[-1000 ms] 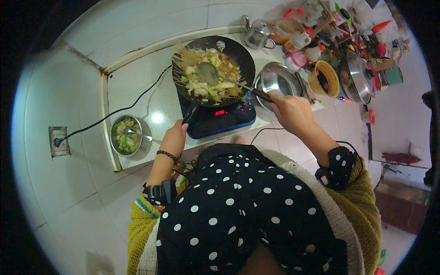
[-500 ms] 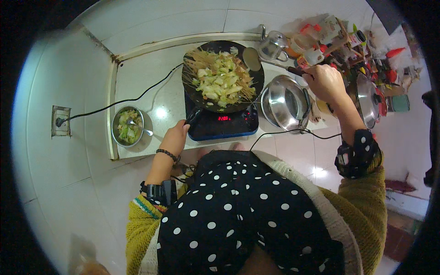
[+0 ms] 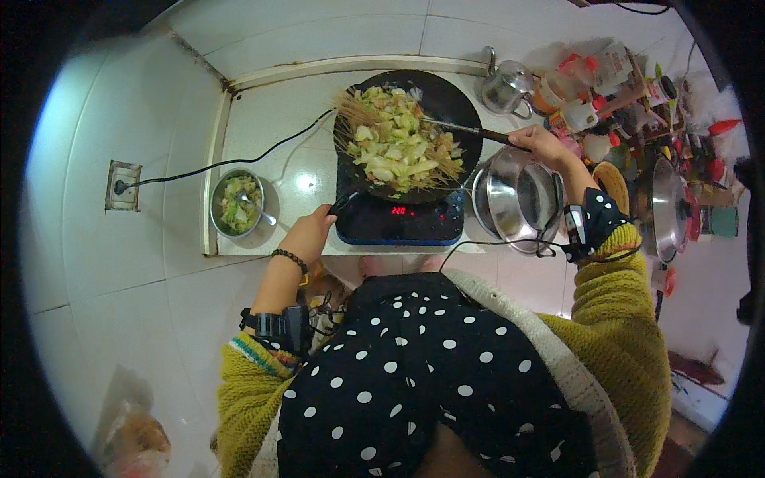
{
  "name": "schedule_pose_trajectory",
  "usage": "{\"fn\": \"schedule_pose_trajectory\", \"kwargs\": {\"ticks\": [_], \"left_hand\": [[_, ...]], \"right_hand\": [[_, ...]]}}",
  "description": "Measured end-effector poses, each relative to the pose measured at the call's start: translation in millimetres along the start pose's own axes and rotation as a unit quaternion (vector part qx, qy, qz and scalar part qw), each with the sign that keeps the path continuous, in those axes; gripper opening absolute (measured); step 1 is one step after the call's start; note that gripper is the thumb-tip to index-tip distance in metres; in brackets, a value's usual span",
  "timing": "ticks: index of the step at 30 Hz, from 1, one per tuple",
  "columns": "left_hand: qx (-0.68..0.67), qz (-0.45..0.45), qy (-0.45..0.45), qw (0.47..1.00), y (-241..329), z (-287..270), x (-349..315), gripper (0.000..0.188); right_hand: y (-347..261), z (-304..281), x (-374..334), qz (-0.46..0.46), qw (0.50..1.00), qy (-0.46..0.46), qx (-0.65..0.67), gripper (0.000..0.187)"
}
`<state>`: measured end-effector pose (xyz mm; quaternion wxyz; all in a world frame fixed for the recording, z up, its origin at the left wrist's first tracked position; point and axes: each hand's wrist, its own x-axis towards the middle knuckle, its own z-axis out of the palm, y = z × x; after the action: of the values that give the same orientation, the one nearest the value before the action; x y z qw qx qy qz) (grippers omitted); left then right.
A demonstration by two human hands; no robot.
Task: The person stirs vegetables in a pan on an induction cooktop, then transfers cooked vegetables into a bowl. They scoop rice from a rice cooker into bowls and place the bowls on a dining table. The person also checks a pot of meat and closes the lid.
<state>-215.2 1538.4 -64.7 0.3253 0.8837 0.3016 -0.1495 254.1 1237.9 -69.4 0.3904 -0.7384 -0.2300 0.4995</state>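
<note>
Black handle (image 3: 344,202) in left hand (image 3: 309,234), fingers curled; right hand (image 3: 545,146), fingers round ladle (image 3: 490,135), should gently turn cabbage (image 3: 397,142) beyond them.

The ladle (image 3: 468,129) has moved inward across the wok (image 3: 453,97) into the vegetables (image 3: 402,147).

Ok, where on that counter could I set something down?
There's bare counter between the food bowl and the cooker, with the left hand at its front edge; another patch lies behind the cord, toward the wall. Right of the wok it's crowded: steel cookware, kettle, then bottles.
</note>
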Motion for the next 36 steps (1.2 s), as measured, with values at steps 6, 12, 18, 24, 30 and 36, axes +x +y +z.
{"fn": "schedule_pose_trajectory", "kwargs": {"ticks": [6,12,18,24,30,36], "left_hand": [[-0.022,-0.006,-0.001,1.0,2.6,1.7,-2.5,0.034],[-0.002,-0.003,0.001,1.0,3.1,-0.8,-2.4,0.032],[-0.036,0.003,0.003,0.999,-3.2,7.2,-1.8,0.033],[-0.043,0.025,0.014,0.999,-8.9,12.2,-0.1,0.033],[-0.03,0.04,0.031,0.998,-10.8,15.3,-1.1,0.034],[-0.03,0.05,0.05,0.997,-13.2,18.6,-0.8,0.035]], "right_hand": [[-3.1,1.6,-30.2,-0.022,0.997,0.055,-0.042,0.031],[-30.1,23.2,-81.7,-0.085,0.971,0.1,-0.199,0.031],[-63.6,116.5,-144.2,-0.242,0.824,0.225,-0.459,0.038],[-97.1,138.9,-177.2,-0.245,0.723,0.269,-0.588,0.038],[-132.8,110.7,-124.4,-0.185,0.78,0.274,-0.532,0.031],[-148.9,120.0,-94.6,-0.206,0.805,0.188,-0.523,0.03]]}}
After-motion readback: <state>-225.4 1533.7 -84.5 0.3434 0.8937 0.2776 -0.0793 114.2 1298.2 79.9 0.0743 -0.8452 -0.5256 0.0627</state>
